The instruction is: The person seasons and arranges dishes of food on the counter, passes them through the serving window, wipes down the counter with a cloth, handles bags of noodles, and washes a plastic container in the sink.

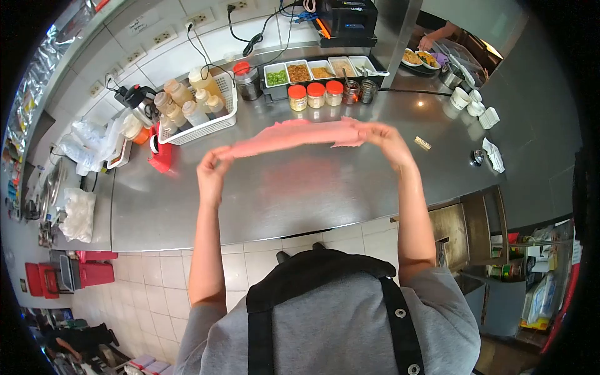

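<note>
A pink cloth (294, 137) is stretched lengthwise above the steel counter (187, 212), its edges ragged and slightly blurred. My left hand (214, 169) pinches its left end, and my right hand (382, 140) grips the right end, a little higher in the view. Between the hands the cloth hangs in a narrow folded band, with a pink reflection on the metal below it. Behind it stand jars with red lids (316, 95) and a black tray of filled containers (275, 92).
At the left are a white basket of bottles (230, 117) and a red object (160, 157). A small wrapper (422, 143), white cups (460, 99) and a crumpled tissue (493, 155) lie to the right. Another person's hand (427, 42) is near bowls at the upper right.
</note>
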`<act>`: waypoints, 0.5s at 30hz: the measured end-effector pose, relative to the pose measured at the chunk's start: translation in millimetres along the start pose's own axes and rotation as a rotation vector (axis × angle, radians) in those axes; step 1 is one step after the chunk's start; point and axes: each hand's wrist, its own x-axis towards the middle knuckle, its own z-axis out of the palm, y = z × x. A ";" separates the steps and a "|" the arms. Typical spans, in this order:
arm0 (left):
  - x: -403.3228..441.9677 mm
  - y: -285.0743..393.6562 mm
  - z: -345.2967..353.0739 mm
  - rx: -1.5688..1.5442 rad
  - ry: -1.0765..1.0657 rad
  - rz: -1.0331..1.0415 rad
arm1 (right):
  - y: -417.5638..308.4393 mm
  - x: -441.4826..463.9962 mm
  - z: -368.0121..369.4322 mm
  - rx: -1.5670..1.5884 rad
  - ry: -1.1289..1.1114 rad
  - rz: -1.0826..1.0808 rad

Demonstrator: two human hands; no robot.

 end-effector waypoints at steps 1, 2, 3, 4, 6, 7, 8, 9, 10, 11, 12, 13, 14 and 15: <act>-12.9 -17.7 0.9 0.082 -0.014 0.035 | 14.4 -10.4 0.7 -0.033 -0.001 0.055; -29.4 -41.1 2.3 0.130 -0.058 0.031 | 33.0 -22.2 2.3 -0.067 -0.002 0.111; -50.3 -63.9 3.0 0.178 -0.102 0.026 | 51.0 -37.3 2.6 -0.145 -0.027 0.198; -75.3 -78.1 4.3 0.402 -0.153 -0.008 | 69.4 -51.3 2.8 -0.223 -0.053 0.287; -117.9 -96.4 7.1 0.705 -0.179 -0.038 | 115.5 -67.8 2.4 -0.231 -0.027 0.361; -136.3 -103.1 7.4 0.784 -0.155 -0.037 | 134.7 -70.8 3.1 -0.235 -0.013 0.400; -146.0 -107.0 7.4 0.863 -0.128 -0.035 | 146.5 -66.2 8.6 -0.323 0.138 0.371; -148.9 -109.2 6.9 0.773 -0.123 -0.087 | 154.4 -57.3 20.1 -0.410 0.289 0.337; -150.4 -110.2 5.7 0.684 -0.115 -0.138 | 162.9 -47.6 32.6 -0.497 0.438 0.298; -150.8 -111.2 3.3 0.595 -0.104 -0.188 | 170.8 -37.5 47.6 -0.614 0.463 0.273; -149.9 -109.3 2.3 0.575 -0.096 -0.184 | 179.9 -26.2 63.3 -0.729 0.486 0.242; -148.7 -106.5 2.5 0.554 -0.086 -0.180 | 180.2 -17.0 78.3 -0.844 0.508 0.206; -148.1 -103.9 1.8 0.534 -0.070 -0.177 | 179.1 -9.6 89.7 -0.705 0.418 0.179; -147.8 -103.0 -0.1 0.552 -0.059 -0.163 | 171.5 0.1 101.3 -0.567 0.324 0.147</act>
